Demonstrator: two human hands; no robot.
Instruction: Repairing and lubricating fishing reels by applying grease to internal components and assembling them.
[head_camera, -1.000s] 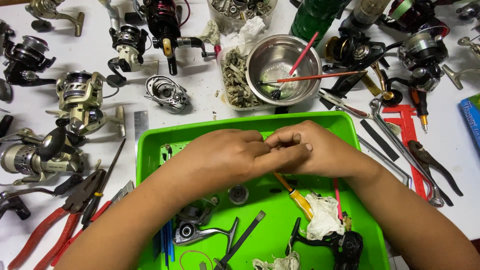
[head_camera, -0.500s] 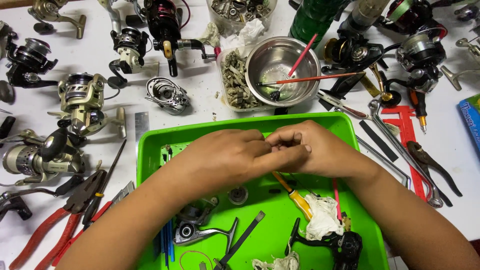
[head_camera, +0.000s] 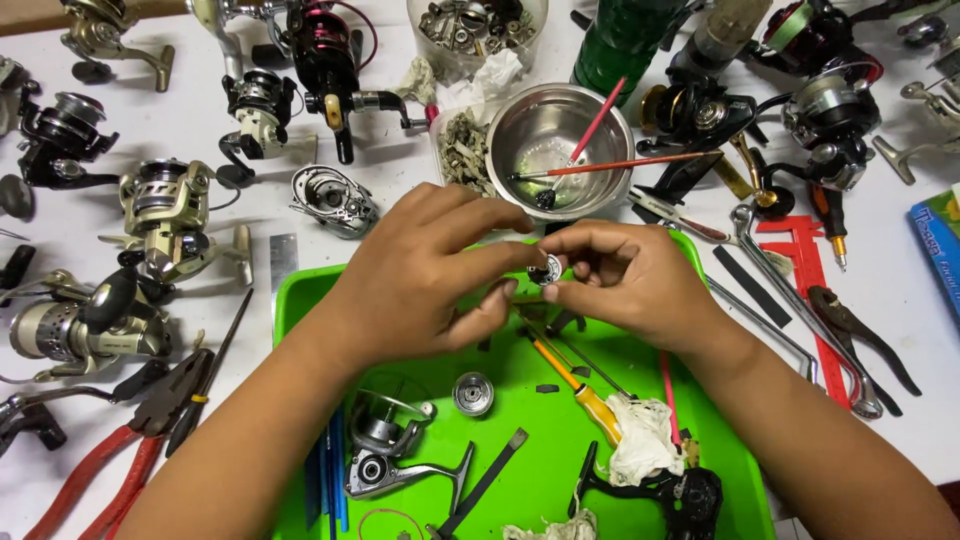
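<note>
both hands (head_camera: 520, 275) have lifted slightly, fingertips now pinching a small round reel part (head_camera: 548, 270) above the green tray (head_camera: 520, 420).

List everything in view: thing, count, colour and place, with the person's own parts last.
small round part: one, silver and black, pinched between both hands' fingertips
tray: one, bright green, under the hands
screwdriver: one, yellow-handled, in the tray
rag: one, off-white, in the tray
reel body: one, silver, tray lower left
metal bowl: one, steel, above the tray, holding red brushes
fishing reels: many, silver, black and gold, across the white table
pliers: one, red-handled, lower left
caliper: one, red, right of the tray
left hand: pinching the part
right hand: pinching the part
</note>
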